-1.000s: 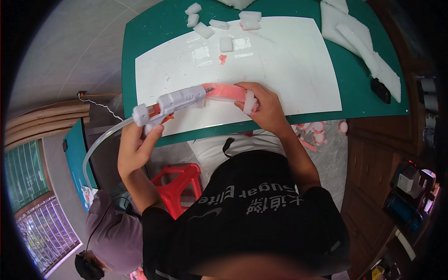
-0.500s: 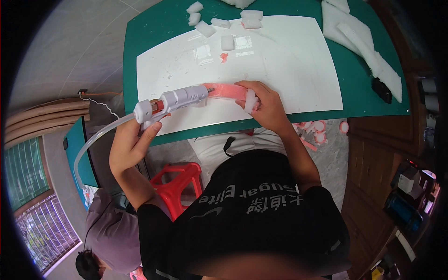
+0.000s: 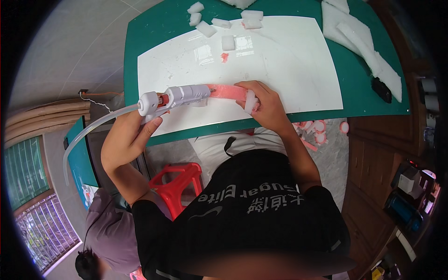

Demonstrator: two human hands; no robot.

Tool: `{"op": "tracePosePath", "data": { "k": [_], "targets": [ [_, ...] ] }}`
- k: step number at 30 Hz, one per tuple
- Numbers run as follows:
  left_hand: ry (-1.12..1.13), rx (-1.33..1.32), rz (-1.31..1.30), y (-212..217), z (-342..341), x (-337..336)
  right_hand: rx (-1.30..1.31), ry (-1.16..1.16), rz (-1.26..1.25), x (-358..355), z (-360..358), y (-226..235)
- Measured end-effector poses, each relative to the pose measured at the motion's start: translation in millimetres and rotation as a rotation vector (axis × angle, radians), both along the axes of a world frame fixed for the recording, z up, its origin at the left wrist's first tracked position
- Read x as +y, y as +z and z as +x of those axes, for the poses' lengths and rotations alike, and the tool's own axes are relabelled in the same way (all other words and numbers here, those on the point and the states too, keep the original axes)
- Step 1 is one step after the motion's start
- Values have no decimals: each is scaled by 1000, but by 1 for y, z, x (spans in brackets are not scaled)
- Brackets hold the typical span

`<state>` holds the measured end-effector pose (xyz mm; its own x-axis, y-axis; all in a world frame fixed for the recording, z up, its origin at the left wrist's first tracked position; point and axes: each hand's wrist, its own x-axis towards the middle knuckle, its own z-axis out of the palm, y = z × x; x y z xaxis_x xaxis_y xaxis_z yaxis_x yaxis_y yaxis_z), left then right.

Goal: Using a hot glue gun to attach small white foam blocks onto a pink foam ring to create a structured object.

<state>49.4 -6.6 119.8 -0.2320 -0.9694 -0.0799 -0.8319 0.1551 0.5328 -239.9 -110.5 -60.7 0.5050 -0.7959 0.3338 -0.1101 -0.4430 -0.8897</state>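
Note:
My left hand [image 3: 133,128] is wrapped round the grip of a white hot glue gun [image 3: 189,96]. A long clear glue stick [image 3: 100,122] curves out of its back and hangs down to the left. The gun's nozzle touches or nearly touches the left part of a pink foam strip [image 3: 227,91] above the white board. At the strip's right end, my right hand [image 3: 265,105] is closed on it. Between its thumb and fingers shows a white foam piece [image 3: 251,100] against the pink strip. The gun's trigger is mostly hidden by my left fingers.
The white board [image 3: 298,60] lies on a green table [image 3: 135,42]. Several white foam blocks [image 3: 205,29] and a pink scrap [image 3: 224,57] sit farther back. Foam sheets [image 3: 354,39] and a black object [image 3: 381,90] lie right. A red stool [image 3: 179,184] and another person [image 3: 112,233] are at lower left.
The glue gun has shifted slightly to the right, its back end raised a little. My left forearm and the trailing glue stick have swung left. My right hand has stayed put.

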Motion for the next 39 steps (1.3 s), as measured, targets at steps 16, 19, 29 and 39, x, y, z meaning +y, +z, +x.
{"op": "tracePosePath", "data": {
  "k": [16,19,29,39],
  "targets": [
    [26,-11,33,-1,0,-2,-2,-1,-5,0,0,-2],
    [29,36,-20,-3,-1,1,-1,-9,-4,0,0,0],
    [171,96,12,-11,14,14,-8,-19,-11,-1,1,1],
    [162,286,-27,-33,25,9,17,-48,-71,-1,0,2]
  ]
}}
